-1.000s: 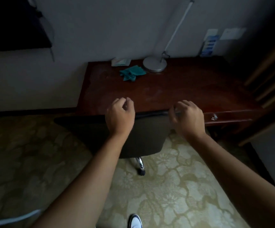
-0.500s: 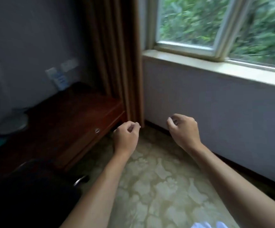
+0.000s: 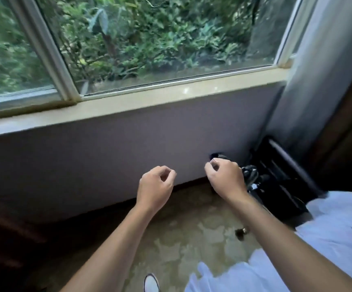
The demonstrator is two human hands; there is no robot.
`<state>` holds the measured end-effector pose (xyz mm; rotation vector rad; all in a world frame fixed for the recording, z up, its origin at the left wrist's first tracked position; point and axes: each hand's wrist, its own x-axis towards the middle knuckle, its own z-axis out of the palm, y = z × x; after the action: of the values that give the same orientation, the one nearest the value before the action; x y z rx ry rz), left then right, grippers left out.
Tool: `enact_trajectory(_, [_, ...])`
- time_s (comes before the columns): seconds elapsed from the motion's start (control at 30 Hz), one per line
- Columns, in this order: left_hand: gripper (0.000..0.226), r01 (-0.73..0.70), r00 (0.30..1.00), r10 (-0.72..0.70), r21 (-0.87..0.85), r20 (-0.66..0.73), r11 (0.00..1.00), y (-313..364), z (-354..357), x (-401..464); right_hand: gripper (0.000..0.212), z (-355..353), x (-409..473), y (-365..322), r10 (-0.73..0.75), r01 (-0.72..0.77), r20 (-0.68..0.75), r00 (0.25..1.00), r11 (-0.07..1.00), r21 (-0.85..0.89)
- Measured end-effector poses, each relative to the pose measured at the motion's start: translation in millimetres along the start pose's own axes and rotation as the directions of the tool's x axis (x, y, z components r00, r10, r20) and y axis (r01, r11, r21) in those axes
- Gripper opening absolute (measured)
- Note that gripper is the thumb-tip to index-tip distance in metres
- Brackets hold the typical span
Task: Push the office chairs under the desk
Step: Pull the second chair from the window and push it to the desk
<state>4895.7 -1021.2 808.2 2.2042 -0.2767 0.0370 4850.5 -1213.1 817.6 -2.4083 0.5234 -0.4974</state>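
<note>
Both hands hang mid-frame over the patterned floor (image 3: 192, 239), the left hand (image 3: 155, 186) and right hand (image 3: 226, 178) each with fingers loosely curled, holding nothing. Neither office chair nor tabletop shows in this view. A window (image 3: 149, 39) fills the top, grey wall (image 3: 107, 144) below it; dark gear (image 3: 276, 178) sits right by white bedding (image 3: 329, 239)

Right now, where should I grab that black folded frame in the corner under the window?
Probably the long top bar of the black frame, which slants bare along its upper edge. Come from above and from the left, where the right hand hovers empty: white bedding blocks the near side and the wall stands behind it.
</note>
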Motion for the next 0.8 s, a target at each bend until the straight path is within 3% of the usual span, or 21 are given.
enact_trajectory(0.2, [0.017, -0.167, 0.945, 0.179, -0.069, 0.273, 0.984, 38.7, 98.8, 103.3, 0.029, -13.0, 69.3, 76.2, 0.289, -0.300, -0.127, 0.949, 0.951, -0.073])
enact_trajectory(0.3, [0.017, -0.250, 0.870, 0.266, -0.095, 0.414, 0.964, 57.2, 137.9, 151.8, 0.028, -17.0, 101.2, 96.5, 0.459, -0.476, -0.199, 0.866, 0.879, -0.042])
enact_trajectory(0.4, [0.019, -0.317, 0.804, 0.323, -0.099, 0.500, 0.943, 75.1, 170.8, 187.3, 0.027, -17.1, 123.1, 108.7, 0.547, -0.561, -0.207, 0.811, 0.827, -0.012])
enact_trajectory(0.67, [0.020, -0.334, 0.661, 0.299, -0.087, 0.688, 0.939, 111.6, 256.1, 236.6, 0.021, -37.8, 145.1, 161.1, 0.733, -0.751, -0.261, 0.628, 0.659, 0.042])
enact_trajectory(0.8, [0.026, -0.363, 0.584, 0.266, -0.047, 0.767, 0.931, 121.2, 300.3, 237.9, 0.020, -49.9, 143.7, 201.1, 0.773, -0.794, -0.273, 0.573, 0.606, 0.051])
